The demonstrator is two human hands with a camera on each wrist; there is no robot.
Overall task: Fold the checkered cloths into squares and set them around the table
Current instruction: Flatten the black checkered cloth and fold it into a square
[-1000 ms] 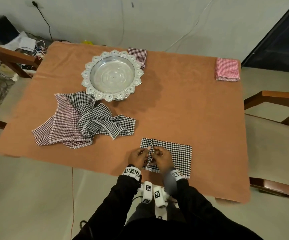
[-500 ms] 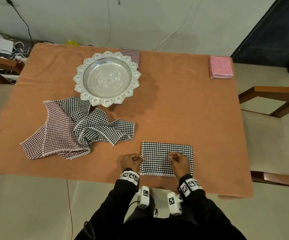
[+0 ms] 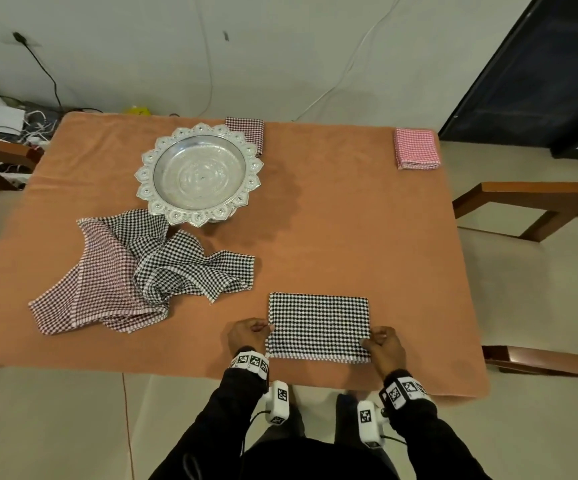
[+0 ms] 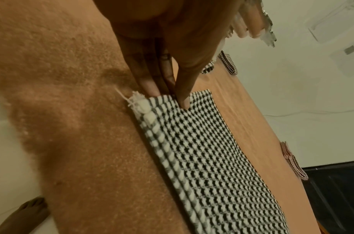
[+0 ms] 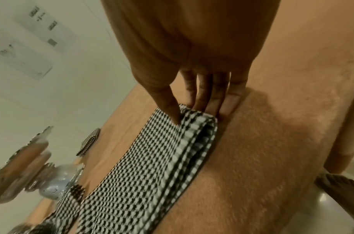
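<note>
Both hands pinching folded black-and-white checkered cloth (image 3: 318, 327) at near table (image 3: 349, 220) edge.
Left hand (image 3: 246, 336) pinches its left edge, thumb on top; right hand (image 3: 382, 346) pinches near-right corner. Unfolded cloth pile (image 3: 135, 271) left, silver tray (image 3: 199, 174) far-left, folded red checkered cloth (image 3: 415, 148) far-right corner.

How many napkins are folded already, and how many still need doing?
Two look done: a dark checkered square behind the silver tray and a red checkered square at the far right corner. In hand: the left hand and right hand pinch the near corners of a black checkered cloth, folded to a rectangle. Left: the crumpled pile of unfolded cloths.
</note>
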